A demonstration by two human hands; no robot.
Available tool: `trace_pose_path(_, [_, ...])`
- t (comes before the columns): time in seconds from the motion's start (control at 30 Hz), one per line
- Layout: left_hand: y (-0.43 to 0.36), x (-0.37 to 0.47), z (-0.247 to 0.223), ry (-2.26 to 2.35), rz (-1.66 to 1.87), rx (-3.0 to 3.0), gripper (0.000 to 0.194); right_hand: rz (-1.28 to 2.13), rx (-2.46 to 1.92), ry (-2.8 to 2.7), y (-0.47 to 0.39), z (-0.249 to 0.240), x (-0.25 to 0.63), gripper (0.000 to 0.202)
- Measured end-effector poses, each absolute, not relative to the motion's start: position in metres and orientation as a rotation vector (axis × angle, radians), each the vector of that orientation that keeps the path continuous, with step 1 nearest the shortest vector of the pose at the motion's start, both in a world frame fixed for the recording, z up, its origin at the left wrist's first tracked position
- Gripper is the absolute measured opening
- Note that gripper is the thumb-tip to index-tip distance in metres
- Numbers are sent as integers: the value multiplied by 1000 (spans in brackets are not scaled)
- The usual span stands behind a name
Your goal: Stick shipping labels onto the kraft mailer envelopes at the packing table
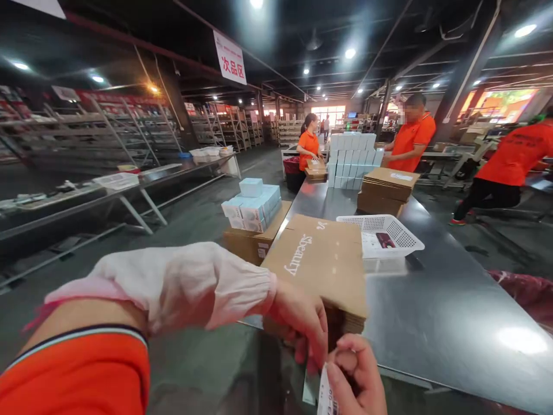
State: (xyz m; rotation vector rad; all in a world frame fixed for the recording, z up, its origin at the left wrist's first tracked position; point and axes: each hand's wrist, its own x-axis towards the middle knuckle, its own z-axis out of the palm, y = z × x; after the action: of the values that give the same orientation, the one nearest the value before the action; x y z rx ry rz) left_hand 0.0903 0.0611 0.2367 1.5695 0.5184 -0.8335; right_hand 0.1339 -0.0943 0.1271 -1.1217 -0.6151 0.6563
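Observation:
My right hand [356, 374] is closed in a pinch on a white label [326, 392] with printed characters and a barcode, at the bottom of the view. Just to its left, my left hand [300, 317] reaches in with bent fingers pressed together near the label's top edge. What those fingers hold is hidden. A pale strip [309, 389] hangs below them. Right behind both hands lies a stack of flat brown cartons [332, 253] with white lettering, at the near end of the metal table [449, 311].
A white perforated basket [408, 245] holding cards stands behind the stack. Pale blue boxes [263, 204] sit on a brown carton [242, 245] at left. More blue boxes [352, 158] and folded cartons [384, 190] stand farther along. Several people in orange shirts are nearby.

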Motion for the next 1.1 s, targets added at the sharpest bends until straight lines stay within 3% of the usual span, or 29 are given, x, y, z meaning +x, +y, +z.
trace_pose_path(0.3, [67, 12, 222, 398, -511, 1394, 9, 683, -1103, -1027, -94, 143, 108, 25])
trace_pose_path(0.47, [63, 10, 188, 376, -214, 1118, 13, 8, -1248, -1637, -90, 160, 134, 39])
trace_pose_path(0.57, [55, 19, 167, 313, -208, 960, 15, -288, -1181, -1875, -93, 166, 148, 35])
trace_pose_path(0.67, [44, 23, 149, 278, -96, 905, 18, -242, -1191, -1852, -100, 167, 161, 17])
trace_pose_path(0.8, [28, 17, 143, 257, 474, 1332, 27, -192, -1350, -1779, -105, 167, 175, 3])
trace_pose_path(0.87, [22, 13, 148, 172, 631, 1620, 36, -202, -1412, -1779, -106, 166, 178, 3])
trace_pose_path(0.97, [16, 14, 155, 85, 684, 1858, 19, -156, -1455, -1825, -109, 165, 179, 6])
trace_pose_path(1.1, [9, 25, 142, 278, 682, 1577, 24, -217, -1535, -1789, -107, 177, 185, 11])
